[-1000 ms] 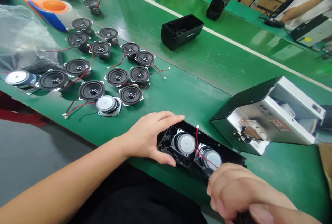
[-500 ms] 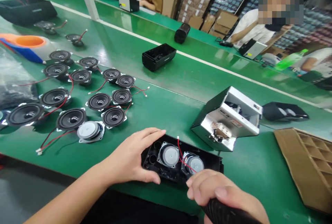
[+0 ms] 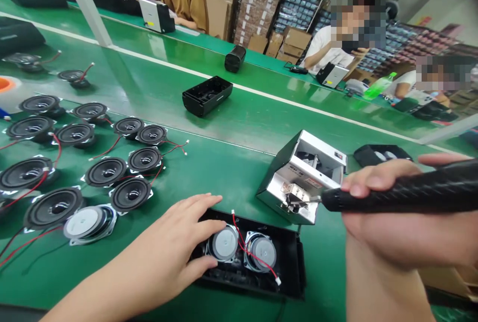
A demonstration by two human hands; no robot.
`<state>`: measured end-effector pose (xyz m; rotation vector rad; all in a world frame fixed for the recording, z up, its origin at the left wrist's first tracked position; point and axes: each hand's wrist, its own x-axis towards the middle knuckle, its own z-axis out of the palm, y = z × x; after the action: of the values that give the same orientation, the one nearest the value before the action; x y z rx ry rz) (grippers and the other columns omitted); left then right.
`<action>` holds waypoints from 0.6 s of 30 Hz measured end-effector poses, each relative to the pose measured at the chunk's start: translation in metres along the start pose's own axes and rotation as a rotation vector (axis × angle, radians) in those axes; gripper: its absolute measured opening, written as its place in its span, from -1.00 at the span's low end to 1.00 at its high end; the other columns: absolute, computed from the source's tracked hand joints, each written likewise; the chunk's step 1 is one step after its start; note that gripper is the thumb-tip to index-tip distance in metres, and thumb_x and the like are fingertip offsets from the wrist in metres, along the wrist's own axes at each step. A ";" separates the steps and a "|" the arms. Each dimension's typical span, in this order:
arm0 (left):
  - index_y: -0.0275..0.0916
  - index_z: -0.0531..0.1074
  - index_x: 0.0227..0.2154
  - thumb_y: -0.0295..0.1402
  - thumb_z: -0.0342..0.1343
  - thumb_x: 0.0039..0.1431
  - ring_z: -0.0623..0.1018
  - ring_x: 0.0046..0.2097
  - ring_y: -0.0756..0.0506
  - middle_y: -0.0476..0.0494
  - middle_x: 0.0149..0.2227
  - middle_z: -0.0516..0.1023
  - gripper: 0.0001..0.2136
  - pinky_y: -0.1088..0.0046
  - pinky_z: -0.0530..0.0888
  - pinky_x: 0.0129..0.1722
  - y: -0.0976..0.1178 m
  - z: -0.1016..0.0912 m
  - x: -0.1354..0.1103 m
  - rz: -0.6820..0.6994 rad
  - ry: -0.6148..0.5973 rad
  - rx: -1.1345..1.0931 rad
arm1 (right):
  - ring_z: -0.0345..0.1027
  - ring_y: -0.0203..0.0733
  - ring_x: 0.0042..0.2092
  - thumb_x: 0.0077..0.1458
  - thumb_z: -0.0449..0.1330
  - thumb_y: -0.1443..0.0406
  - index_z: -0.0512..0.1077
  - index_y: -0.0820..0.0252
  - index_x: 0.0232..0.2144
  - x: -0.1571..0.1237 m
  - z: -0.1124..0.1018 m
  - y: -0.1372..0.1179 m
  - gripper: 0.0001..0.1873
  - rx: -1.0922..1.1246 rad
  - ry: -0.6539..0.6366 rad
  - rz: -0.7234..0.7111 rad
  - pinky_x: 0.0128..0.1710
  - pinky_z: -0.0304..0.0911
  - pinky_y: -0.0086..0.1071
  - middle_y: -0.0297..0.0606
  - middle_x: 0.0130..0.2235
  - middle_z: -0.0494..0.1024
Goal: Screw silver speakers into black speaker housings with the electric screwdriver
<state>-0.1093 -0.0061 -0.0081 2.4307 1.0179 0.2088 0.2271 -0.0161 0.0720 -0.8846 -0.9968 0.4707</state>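
Note:
A black speaker housing (image 3: 289, 277) lies open side up on the bench, with two round speakers seated in it, the left speaker (image 3: 225, 243) and the right speaker (image 3: 264, 254), magnets upward. Red wires with white plugs cross between them. My left hand (image 3: 182, 242) grips the housing's left end, fingers over the far edge, the index finger and thumb beside the left speaker. In my right hand (image 3: 388, 202) is a black electric screwdriver (image 3: 403, 187), held nearly level. Its bit reaches the front pick-up point of a silver and black screw feeder (image 3: 304, 177).
Several loose speakers (image 3: 104, 170) with red wires spread over the green bench at left. Another open black housing (image 3: 207, 95) sits farther back, and a black unit (image 3: 235, 58) stands beyond it. Co-workers (image 3: 328, 46) sit across the bench. Stacked cartons (image 3: 261, 8) stand behind.
My right hand has lifted the screwdriver from beside the housing up to the screw feeder. My left hand stays at the housing, its fingers now nearer the left speaker. The view has shifted right.

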 end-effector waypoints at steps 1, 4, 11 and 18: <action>0.15 0.49 0.23 -0.31 0.35 0.27 0.26 0.52 -0.44 -0.09 0.54 0.22 -0.52 -0.34 0.41 0.40 0.003 -0.002 0.005 0.008 -0.032 0.030 | 0.30 -0.16 -0.59 0.30 0.11 -0.21 0.58 0.00 -0.17 0.005 0.002 0.009 -0.49 -0.021 0.006 -0.086 -0.65 0.27 -0.29 -0.40 -0.55 0.46; 0.06 0.55 0.15 -0.31 0.45 0.18 0.29 0.50 -0.48 -0.13 0.50 0.31 -0.52 -0.42 0.34 0.42 0.009 -0.005 0.019 0.029 -0.101 0.088 | 0.21 -0.13 -0.68 0.31 0.06 -0.30 0.52 0.09 -0.16 0.007 0.010 0.026 -0.36 -0.078 0.027 -0.166 -0.78 0.14 -0.28 -0.41 -0.62 0.43; 0.00 0.58 0.07 -0.37 0.44 0.19 0.42 0.41 -0.37 -0.11 0.35 0.50 -0.61 -0.17 0.43 0.41 0.012 -0.004 0.029 0.095 -0.098 0.026 | 0.22 -0.14 -0.67 0.35 0.06 -0.21 0.47 0.10 -0.15 -0.001 0.024 0.024 -0.45 -0.111 0.047 -0.113 -0.77 0.12 -0.28 -0.45 -0.60 0.44; -0.01 0.58 0.06 -0.39 0.46 0.16 0.46 0.37 -0.32 -0.11 0.30 0.53 -0.59 -0.04 0.46 0.39 0.010 -0.006 0.029 0.111 -0.081 -0.015 | 0.23 -0.14 -0.67 0.26 0.17 -0.24 0.49 0.05 -0.21 -0.003 0.021 0.030 -0.48 -0.103 0.012 -0.121 -0.79 0.11 -0.28 -0.47 -0.60 0.42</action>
<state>-0.0836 0.0105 0.0004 2.4631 0.8451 0.1531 0.2089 0.0082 0.0513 -0.9121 -1.0649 0.3135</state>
